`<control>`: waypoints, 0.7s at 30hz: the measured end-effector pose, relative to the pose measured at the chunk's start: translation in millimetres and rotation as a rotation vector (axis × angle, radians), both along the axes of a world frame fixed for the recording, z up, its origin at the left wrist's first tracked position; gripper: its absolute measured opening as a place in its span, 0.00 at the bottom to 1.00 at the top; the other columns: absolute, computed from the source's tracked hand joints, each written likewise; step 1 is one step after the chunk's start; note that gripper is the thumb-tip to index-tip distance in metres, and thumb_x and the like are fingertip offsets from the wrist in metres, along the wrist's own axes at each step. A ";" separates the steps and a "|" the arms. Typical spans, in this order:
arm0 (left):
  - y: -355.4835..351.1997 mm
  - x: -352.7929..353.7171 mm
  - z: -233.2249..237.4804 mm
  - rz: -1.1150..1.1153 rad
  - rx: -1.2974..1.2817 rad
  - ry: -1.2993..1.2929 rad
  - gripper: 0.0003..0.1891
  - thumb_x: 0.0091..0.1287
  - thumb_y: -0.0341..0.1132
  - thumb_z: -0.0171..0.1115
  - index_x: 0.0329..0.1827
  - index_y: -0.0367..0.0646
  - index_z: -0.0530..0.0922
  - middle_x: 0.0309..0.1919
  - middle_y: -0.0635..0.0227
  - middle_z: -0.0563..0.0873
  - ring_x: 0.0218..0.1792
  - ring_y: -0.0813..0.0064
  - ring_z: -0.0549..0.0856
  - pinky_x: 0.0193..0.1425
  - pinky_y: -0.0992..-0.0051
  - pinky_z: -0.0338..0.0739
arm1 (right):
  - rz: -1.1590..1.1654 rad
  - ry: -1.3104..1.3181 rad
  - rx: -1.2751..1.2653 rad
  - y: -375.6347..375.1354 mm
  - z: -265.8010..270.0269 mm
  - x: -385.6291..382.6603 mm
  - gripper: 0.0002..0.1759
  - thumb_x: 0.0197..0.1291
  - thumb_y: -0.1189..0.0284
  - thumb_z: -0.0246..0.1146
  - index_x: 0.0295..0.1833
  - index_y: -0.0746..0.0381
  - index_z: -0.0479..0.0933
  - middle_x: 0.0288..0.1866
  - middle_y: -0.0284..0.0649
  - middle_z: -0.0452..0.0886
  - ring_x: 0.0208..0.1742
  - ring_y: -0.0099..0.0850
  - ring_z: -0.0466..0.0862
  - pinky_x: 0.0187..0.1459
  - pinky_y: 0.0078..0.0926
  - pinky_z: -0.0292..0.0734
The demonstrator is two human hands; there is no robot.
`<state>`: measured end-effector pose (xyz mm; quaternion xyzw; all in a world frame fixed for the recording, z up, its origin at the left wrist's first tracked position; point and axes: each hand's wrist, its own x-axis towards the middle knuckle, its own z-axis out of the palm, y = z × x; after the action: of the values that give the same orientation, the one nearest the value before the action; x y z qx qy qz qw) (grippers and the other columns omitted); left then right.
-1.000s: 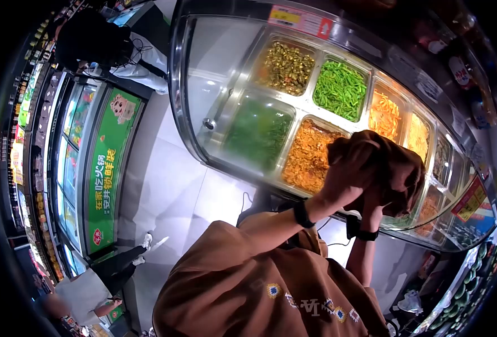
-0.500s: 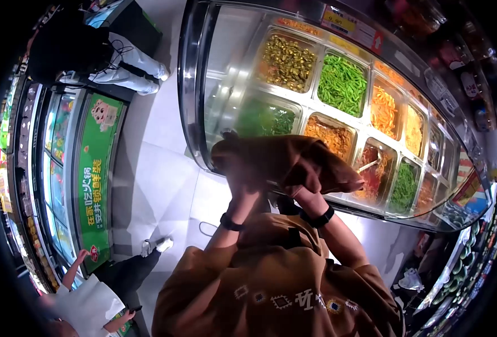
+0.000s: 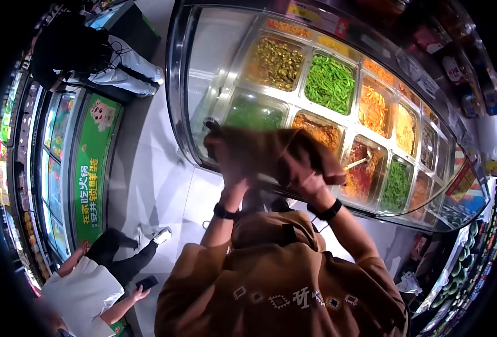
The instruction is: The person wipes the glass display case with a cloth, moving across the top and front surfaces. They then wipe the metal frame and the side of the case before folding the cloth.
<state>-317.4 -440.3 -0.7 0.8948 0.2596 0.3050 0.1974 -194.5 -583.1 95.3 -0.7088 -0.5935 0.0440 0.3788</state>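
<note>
Nearest, the right hand [image 3: 310, 181] has its fingers closed on one end of a brown cloth [image 3: 260, 147]. The left hand [image 3: 230, 171] is at the other end, too blurred to tell how closed its fingers are. The step seems to be handling the cloth over the near edge of the case [image 3: 175, 90]; any move from here calls for keeping both ends in control. Whether the cloth touches glass is unclear. Beyond, it partly covers the orange tub [image 3: 317, 132]; glare veils the green tub [image 3: 254, 115].

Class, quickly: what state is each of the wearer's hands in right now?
Left hand: holding one end of the crumpled dark-brown cloth; blur obscures its fingers.
Right hand: closed, holding the same cloth near its other end.
</note>
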 end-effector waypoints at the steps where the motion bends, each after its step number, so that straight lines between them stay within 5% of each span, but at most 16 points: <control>1: 8.8 4.6 -14.5 -0.004 0.216 0.037 0.43 0.62 0.53 0.67 0.71 0.29 0.63 0.68 0.30 0.63 0.66 0.27 0.64 0.71 0.41 0.59 | -0.072 -0.053 0.004 -4.3 0.4 13.3 0.30 0.64 0.72 0.58 0.73 0.58 0.67 0.66 0.52 0.74 0.69 0.46 0.74 0.69 0.35 0.69; 2: 17.2 21.0 -14.0 -0.004 0.282 0.040 0.47 0.60 0.57 0.68 0.75 0.35 0.61 0.73 0.27 0.56 0.70 0.20 0.57 0.75 0.38 0.53 | -0.145 -0.102 0.006 -8.6 0.8 26.7 0.32 0.62 0.72 0.59 0.74 0.57 0.66 0.68 0.52 0.74 0.71 0.46 0.73 0.70 0.35 0.68; 4: 12.8 61.2 59.5 0.079 0.193 0.005 0.45 0.58 0.58 0.70 0.72 0.37 0.67 0.72 0.29 0.59 0.70 0.25 0.60 0.74 0.38 0.55 | -0.237 -0.057 0.021 -12.5 1.5 60.0 0.36 0.58 0.72 0.60 0.76 0.55 0.65 0.71 0.50 0.73 0.74 0.44 0.71 0.72 0.33 0.68; 6: 23.4 91.5 100.1 -0.054 0.305 -0.216 0.36 0.57 0.52 0.73 0.63 0.37 0.76 0.71 0.34 0.64 0.69 0.31 0.65 0.73 0.41 0.58 | -0.272 0.067 0.078 -6.7 21.3 91.1 0.37 0.56 0.74 0.59 0.75 0.53 0.68 0.70 0.45 0.75 0.75 0.43 0.70 0.72 0.33 0.69; 7: 23.0 107.4 125.4 -0.089 0.243 -0.287 0.27 0.51 0.52 0.76 0.45 0.39 0.84 0.67 0.36 0.69 0.70 0.37 0.67 0.74 0.42 0.60 | -0.298 0.039 0.165 -2.7 29.0 103.3 0.36 0.55 0.75 0.58 0.73 0.52 0.70 0.69 0.43 0.76 0.74 0.43 0.71 0.71 0.34 0.71; 8: 24.3 120.9 130.0 -0.056 0.298 -0.273 0.27 0.51 0.53 0.76 0.45 0.40 0.84 0.67 0.36 0.69 0.71 0.38 0.66 0.74 0.42 0.59 | -0.341 -0.097 0.140 -2.5 37.1 115.7 0.38 0.55 0.67 0.66 0.74 0.56 0.68 0.69 0.43 0.77 0.71 0.39 0.74 0.70 0.32 0.72; 14: 22.1 153.6 139.2 -0.036 0.391 -0.265 0.27 0.52 0.56 0.74 0.45 0.42 0.84 0.66 0.35 0.71 0.71 0.38 0.66 0.73 0.42 0.59 | -0.281 0.079 0.199 1.2 35.7 152.1 0.32 0.57 0.69 0.66 0.70 0.52 0.73 0.71 0.39 0.74 0.72 0.41 0.72 0.68 0.34 0.74; 16: 14.0 150.3 135.2 -0.049 0.380 -0.266 0.27 0.52 0.55 0.74 0.46 0.42 0.84 0.66 0.35 0.70 0.71 0.37 0.66 0.73 0.42 0.59 | -0.434 -0.252 0.157 -13.4 65.7 127.7 0.33 0.56 0.70 0.65 0.70 0.53 0.73 0.72 0.39 0.73 0.74 0.42 0.70 0.69 0.34 0.73; 19: -13.4 133.7 126.6 -0.068 0.351 -0.276 0.27 0.51 0.52 0.74 0.49 0.43 0.83 0.66 0.34 0.69 0.70 0.35 0.66 0.72 0.40 0.58 | -0.401 -0.384 0.245 -32.4 47.5 125.3 0.35 0.53 0.70 0.64 0.72 0.54 0.71 0.73 0.40 0.72 0.77 0.45 0.66 0.73 0.37 0.68; 21: -31.3 126.0 113.7 -0.067 0.354 -0.244 0.29 0.50 0.51 0.74 0.52 0.44 0.82 0.67 0.33 0.68 0.69 0.33 0.65 0.72 0.39 0.58 | -0.385 -0.251 0.146 -50.3 39.7 115.2 0.37 0.53 0.69 0.63 0.73 0.54 0.70 0.75 0.41 0.69 0.78 0.47 0.63 0.76 0.39 0.63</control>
<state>-191.4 -471.6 113.0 0.8801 0.1462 0.4450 0.0772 -79.3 -633.4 135.0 -0.7794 -0.4914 -0.1604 0.3540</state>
